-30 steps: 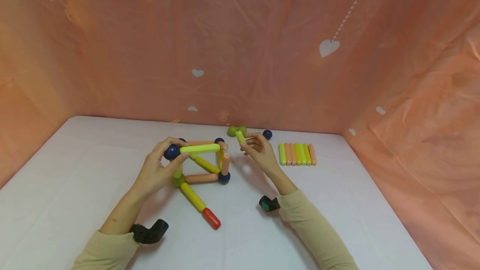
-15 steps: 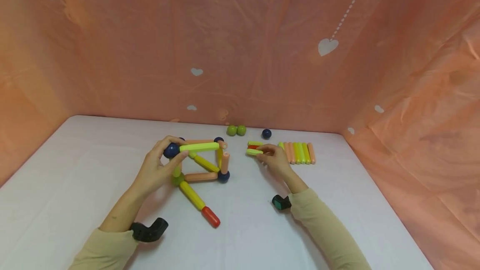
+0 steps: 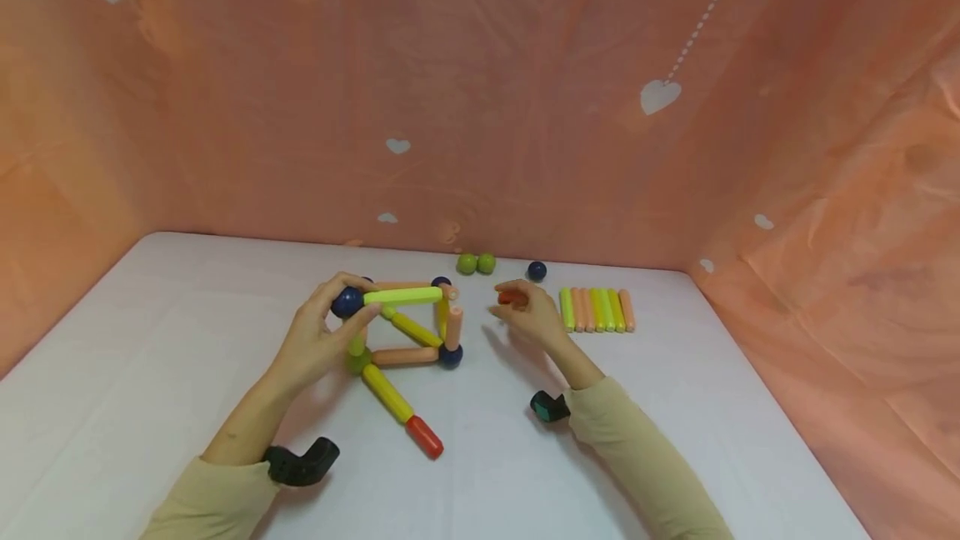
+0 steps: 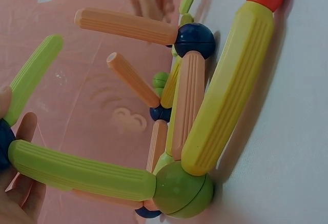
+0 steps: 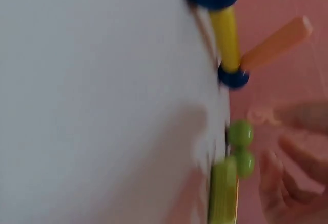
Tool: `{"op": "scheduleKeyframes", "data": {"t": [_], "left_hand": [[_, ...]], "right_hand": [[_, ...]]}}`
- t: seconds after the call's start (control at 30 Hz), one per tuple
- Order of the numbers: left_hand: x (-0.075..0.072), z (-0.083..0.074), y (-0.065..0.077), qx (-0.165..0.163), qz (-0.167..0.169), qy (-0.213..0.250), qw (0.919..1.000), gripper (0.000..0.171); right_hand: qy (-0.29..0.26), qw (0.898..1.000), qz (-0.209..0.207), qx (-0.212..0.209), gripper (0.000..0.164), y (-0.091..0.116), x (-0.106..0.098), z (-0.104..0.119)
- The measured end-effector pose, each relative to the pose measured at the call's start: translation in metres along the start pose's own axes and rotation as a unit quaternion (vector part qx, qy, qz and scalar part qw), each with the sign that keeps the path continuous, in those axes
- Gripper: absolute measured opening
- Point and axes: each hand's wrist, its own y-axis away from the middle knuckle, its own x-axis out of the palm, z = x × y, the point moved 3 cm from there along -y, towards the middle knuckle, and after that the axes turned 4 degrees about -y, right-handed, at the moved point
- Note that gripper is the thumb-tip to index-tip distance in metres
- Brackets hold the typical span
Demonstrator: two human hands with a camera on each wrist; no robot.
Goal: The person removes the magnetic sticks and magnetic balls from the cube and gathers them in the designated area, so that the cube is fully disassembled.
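Observation:
My left hand pinches a dark blue ball at a raised corner of a frame of magnetic sticks and balls. From that ball a lime stick reaches right; another lime stick runs down to a green ball. A salmon stick stands upright on the front right blue ball. My right hand is right of the frame, thumb and fingers parted, near a partly covered red piece. Nothing shows between its fingers in the right wrist view.
Toward the front, a yellow stick ends in a red stick. Two loose green balls and a blue ball lie at the table's back edge. Several sticks lie in a row to the right.
My right hand moved right and down with a lime stick, then let go of it beside a red piece and shifted slightly left. My left hand kept its hold on the blue ball.

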Motion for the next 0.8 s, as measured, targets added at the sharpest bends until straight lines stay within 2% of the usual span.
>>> {"op": "scheduleKeyframes", "data": {"t": [0.13, 0.2, 0.33, 0.43, 0.57, 0.7, 0.8], "left_hand": [[0.000, -0.002, -0.002, 0.010, -0.001, -0.003, 0.9999, 0.025], [0.000, -0.002, -0.004, 0.016, -0.003, -0.003, 0.9999, 0.025], [0.001, -0.003, -0.010, 0.031, -0.008, 0.003, 0.9995, 0.024], [0.004, -0.002, -0.011, 0.033, -0.007, 0.011, 0.9994, 0.022], [0.007, -0.002, -0.011, 0.026, -0.001, 0.004, 0.9996, 0.023], [0.006, -0.004, -0.010, 0.024, -0.011, -0.016, 0.9995, 0.023], [0.005, -0.006, -0.008, 0.019, -0.007, -0.021, 0.9996, 0.023]], "right_hand": [[-0.036, 0.996, 0.074, -0.045, 0.042, -0.011, 0.024, 0.015], [-0.045, 0.993, 0.092, -0.064, 0.043, -0.019, 0.035, 0.020], [-0.054, 0.993, 0.085, -0.063, 0.037, -0.031, 0.047, 0.024], [-0.026, 0.995, 0.076, -0.061, 0.031, -0.035, 0.051, 0.022], [0.036, 0.991, 0.070, -0.111, 0.022, -0.038, 0.052, 0.024], [0.047, 0.983, 0.072, -0.160, 0.015, -0.041, 0.052, 0.031], [0.046, 0.984, 0.077, -0.153, 0.016, -0.043, 0.051, 0.034]]}}
